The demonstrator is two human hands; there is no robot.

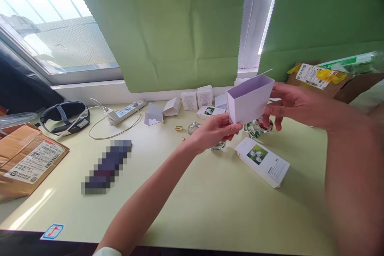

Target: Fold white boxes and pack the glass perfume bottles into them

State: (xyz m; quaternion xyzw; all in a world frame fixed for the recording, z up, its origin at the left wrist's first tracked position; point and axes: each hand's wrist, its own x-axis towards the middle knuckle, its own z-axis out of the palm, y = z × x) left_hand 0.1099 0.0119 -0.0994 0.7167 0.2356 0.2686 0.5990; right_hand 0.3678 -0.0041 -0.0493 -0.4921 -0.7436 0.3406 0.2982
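A white cardboard box [252,104] with its top open is held up over the table. My left hand [217,130] pinches its lower left corner between thumb and fingers. At the box's right side is my right hand [288,102], its thumb on the near face and some fingers hidden behind the box; the lower fingers hang curled. Below the hands stand glass bottles, one greenish [252,129] and one reddish [266,126]. Another glass bottle [193,128] is partly covered by my left hand. A flat white carton [262,162] with a flower picture lies in front.
Small white boxes [197,99] and opened cartons [171,107] line the windowsill side. A gold cap [179,128] lies near them. Leftward are a power strip [126,113] with a cable, a black head strap [64,118], a blurred-out dark object [106,168] and a parcel [33,160]. Another parcel [321,80] stands right.
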